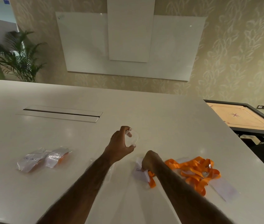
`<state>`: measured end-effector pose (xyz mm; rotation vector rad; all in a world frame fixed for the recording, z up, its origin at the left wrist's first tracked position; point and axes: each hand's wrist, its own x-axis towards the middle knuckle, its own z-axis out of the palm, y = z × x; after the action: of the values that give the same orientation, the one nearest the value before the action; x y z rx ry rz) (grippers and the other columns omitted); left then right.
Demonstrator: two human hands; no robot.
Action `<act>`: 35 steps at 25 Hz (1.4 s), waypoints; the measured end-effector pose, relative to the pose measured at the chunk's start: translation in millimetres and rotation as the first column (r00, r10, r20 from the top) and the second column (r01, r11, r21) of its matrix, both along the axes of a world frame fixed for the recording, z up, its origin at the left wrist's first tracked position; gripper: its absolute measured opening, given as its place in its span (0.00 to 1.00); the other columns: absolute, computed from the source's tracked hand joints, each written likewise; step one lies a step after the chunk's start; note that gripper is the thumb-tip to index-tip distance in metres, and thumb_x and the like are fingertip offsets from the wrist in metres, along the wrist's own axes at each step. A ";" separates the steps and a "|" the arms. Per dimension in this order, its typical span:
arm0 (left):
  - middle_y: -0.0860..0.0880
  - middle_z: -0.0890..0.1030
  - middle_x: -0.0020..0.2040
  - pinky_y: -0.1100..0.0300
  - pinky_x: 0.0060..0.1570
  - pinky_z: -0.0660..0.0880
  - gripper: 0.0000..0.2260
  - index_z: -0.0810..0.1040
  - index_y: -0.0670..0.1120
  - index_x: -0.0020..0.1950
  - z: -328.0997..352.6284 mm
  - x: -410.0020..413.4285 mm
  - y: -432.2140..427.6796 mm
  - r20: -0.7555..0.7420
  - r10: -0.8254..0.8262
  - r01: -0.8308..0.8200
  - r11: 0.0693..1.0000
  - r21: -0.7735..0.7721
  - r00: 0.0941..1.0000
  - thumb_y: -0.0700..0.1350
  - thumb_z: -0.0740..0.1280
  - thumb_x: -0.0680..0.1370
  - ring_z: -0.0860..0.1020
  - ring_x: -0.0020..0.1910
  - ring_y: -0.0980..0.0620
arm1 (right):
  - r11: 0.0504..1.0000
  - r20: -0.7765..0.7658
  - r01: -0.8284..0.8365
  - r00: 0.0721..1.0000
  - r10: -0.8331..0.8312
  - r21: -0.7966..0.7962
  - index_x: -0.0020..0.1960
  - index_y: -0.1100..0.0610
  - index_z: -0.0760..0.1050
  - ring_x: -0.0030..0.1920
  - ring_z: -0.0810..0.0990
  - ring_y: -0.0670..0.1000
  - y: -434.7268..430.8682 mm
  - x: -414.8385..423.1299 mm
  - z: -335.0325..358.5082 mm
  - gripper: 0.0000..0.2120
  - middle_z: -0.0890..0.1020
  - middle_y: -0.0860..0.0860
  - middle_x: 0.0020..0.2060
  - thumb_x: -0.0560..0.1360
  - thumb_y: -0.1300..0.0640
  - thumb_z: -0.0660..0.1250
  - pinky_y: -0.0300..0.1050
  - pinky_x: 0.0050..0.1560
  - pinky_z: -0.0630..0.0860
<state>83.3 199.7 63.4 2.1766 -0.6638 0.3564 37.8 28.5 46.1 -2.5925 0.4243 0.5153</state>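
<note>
We're mid-packing. Left hand (120, 143) grips a clear pouch (134, 138), raised above the tabletop (63, 183). Right hand (149, 160) pinches a name card (140, 172) w/ its orange lanyard (152, 180), flat on the top. Next, prob.: lift card, spread pouch mouth, slide both in.

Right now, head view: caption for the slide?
Left hand holds a clear pouch, right hand pinches a name card beside tangled orange lanyards; two packed pouches lie on the white table.
</note>
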 end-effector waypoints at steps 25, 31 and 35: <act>0.54 0.75 0.60 0.49 0.64 0.74 0.34 0.64 0.52 0.68 8.8 7.1 -20.8 -0.153 0.049 -0.045 0.999 0.030 0.987 0.59 0.76 0.68 0.74 0.60 0.51 | 0.280 0.174 0.004 0.776 -0.607 0.960 0.66 0.60 0.71 0.55 0.82 0.60 5.3 8.3 122.8 0.22 0.81 0.58 0.57 0.75 0.67 0.72 0.58 0.53 0.83; 0.53 0.76 0.57 0.48 0.60 0.77 0.33 0.65 0.49 0.66 16.3 6.4 -18.3 -0.165 0.034 -0.049 0.995 -0.085 0.986 0.52 0.79 0.69 0.77 0.56 0.50 | 0.617 0.389 0.049 0.736 -0.554 0.786 0.54 0.58 0.76 0.51 0.81 0.55 5.8 10.0 121.7 0.11 0.81 0.55 0.49 0.73 0.65 0.71 0.52 0.51 0.83; 0.54 0.76 0.55 0.52 0.59 0.76 0.31 0.65 0.48 0.64 17.8 8.0 -14.0 -0.172 0.028 -0.041 0.997 -0.070 0.985 0.51 0.78 0.68 0.77 0.55 0.50 | 0.798 0.533 0.047 0.720 -0.443 0.601 0.37 0.59 0.73 0.34 0.73 0.52 5.0 12.1 131.1 0.07 0.73 0.51 0.32 0.69 0.68 0.67 0.35 0.23 0.68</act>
<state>91.3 185.7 81.2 2.1225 -0.5104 0.2053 49.8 33.5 177.1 -1.9144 0.3156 -0.3543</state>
